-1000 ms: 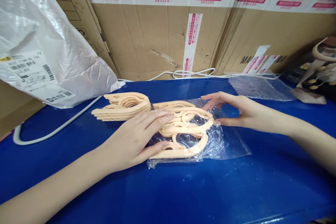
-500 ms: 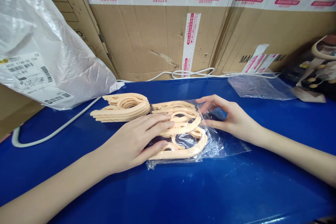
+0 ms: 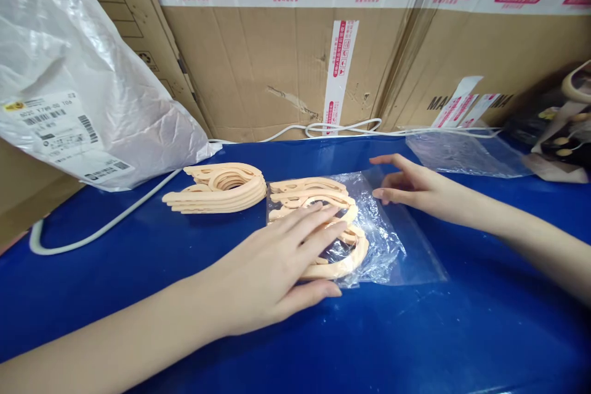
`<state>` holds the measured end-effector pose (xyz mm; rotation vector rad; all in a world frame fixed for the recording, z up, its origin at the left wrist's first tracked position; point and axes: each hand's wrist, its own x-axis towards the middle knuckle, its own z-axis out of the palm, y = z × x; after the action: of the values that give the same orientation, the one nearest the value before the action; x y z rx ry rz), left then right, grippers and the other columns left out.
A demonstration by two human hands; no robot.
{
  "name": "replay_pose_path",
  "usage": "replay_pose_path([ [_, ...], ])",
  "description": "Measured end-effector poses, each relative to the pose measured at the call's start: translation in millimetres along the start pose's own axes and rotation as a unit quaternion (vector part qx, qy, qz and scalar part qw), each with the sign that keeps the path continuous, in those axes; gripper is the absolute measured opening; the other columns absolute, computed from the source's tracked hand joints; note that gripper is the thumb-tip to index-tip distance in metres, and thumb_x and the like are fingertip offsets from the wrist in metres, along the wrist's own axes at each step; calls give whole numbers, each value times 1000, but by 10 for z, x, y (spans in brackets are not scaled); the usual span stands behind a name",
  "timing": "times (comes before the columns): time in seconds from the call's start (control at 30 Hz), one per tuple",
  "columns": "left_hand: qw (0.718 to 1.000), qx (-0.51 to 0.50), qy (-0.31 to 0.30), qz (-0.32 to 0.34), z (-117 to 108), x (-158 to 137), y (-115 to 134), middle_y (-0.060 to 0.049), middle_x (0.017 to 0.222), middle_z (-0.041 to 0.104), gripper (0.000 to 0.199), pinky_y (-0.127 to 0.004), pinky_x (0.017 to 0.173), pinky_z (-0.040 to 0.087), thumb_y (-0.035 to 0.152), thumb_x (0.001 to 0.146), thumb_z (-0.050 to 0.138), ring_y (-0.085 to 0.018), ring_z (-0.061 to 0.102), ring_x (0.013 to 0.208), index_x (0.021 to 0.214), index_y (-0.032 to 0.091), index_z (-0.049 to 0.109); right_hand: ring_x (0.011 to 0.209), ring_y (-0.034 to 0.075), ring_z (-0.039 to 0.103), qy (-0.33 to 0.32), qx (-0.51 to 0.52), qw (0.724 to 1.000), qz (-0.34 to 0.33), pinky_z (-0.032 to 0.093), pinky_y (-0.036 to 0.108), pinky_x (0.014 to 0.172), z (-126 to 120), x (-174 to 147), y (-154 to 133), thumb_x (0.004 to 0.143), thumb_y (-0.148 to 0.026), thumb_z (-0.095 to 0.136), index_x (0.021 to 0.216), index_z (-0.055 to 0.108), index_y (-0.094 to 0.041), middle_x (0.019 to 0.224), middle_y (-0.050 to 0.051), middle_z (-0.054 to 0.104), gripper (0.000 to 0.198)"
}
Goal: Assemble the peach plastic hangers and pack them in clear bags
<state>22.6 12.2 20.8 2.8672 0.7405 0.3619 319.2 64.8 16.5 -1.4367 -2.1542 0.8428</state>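
Two hands reach over the blue desk (image 3: 415,345). The left hand (image 3: 277,271) lies flat with its fingers spread, on top of some cream pieces (image 3: 346,268) that look like folded hangers. They seem to be inside a see-through bag (image 3: 383,255), in the middle of the desk. I think the hand lies there so the slippery bag won't slide and the pieces stay neat. The right hand (image 3: 404,188) has bent fingers and holds nothing. It is by the right side of the bag, but I can't tell if it touches it.

One pile of cream pieces (image 3: 212,200) sits just left of the bag. They fit one on top of another, maybe so they take up little room. I see about five layers, but I can't count them well. The bagged ones are partly hidden, so I can't count those.

One more see-through bag (image 3: 466,151) lies flat at the back. One big white bag (image 3: 115,92) leans at the left, with one white cord (image 3: 115,231) beside it.
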Motion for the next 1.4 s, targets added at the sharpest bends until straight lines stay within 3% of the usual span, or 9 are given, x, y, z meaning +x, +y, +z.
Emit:
replay_pose_path([
  [0.27,997,22,21,75,106,332,49,-17,142,51,53,-44,111,37,52,95,48,-31,44,134,127,10,57,60,15,58,48,223,973,-29,47,29,57,96,-26,-235,84,-36,66,141,35,-19,66,-3,60,67],
  [0.5,991,41,65,108,68,377,43,-15,126,62,42,-42,102,46,46,97,48,-29,57,118,116,11,62,90,21,68,14,308,949,-60,53,41,87,109,-27,-193,92,-30,44,143,33,-24,89,3,71,52],
  [0.63,957,147,187,163,56,445,119,-9,125,64,27,-36,99,48,20,98,45,-23,60,114,120,13,59,105,22,66,-3,278,954,-109,50,42,99,158,-18,-160,83,-30,68,145,30,-29,107,4,70,72],
  [0.77,923,213,222,231,97,614,182,-5,129,63,34,-36,103,46,17,100,41,-20,57,118,131,17,55,120,26,59,-20,263,956,-130,50,45,101,242,-39,-166,80,-42,72,143,35,-30,127,10,62,74],
  [0.87,913,220,224,261,65,711,189,-4,97,72,26,-34,99,49,15,98,44,-18,65,97,101,17,70,126,24,55,15,223,962,-155,45,45,107,289,-48,-160,84,-37,71,138,41,-31,130,8,60,63],
  [0.93,915,222,214,259,-7,704,180,-3,88,72,28,-34,96,51,13,97,46,-18,66,89,84,18,71,122,22,56,50,184,966,-174,43,43,109,300,-45,-144,85,-35,70,132,48,-30,128,6,61,53],
  [1.1,935,198,177,236,-134,456,100,-8,92,73,24,-37,98,51,12,96,47,-20,67,96,91,13,71,111,23,60,112,50,970,-212,48,41,102,280,-31,-121,86,-37,69,111,60,-25,114,6,62,30],
  [1.2,948,167,154,224,-77,266,25,-9,93,72,20,-36,90,55,9,95,49,-21,67,93,98,9,69,117,23,57,71,-8,970,-232,45,42,104,288,-22,-133,92,-39,60,112,64,-25,121,7,62,25],
  [1.4,964,147,130,179,95,-34,14,-12,113,71,33,-38,94,54,6,97,38,-24,66,107,117,7,64,137,22,41,-7,-60,964,-260,19,50,119,319,23,-107,98,-39,50,130,60,-30,144,3,52,35],
])
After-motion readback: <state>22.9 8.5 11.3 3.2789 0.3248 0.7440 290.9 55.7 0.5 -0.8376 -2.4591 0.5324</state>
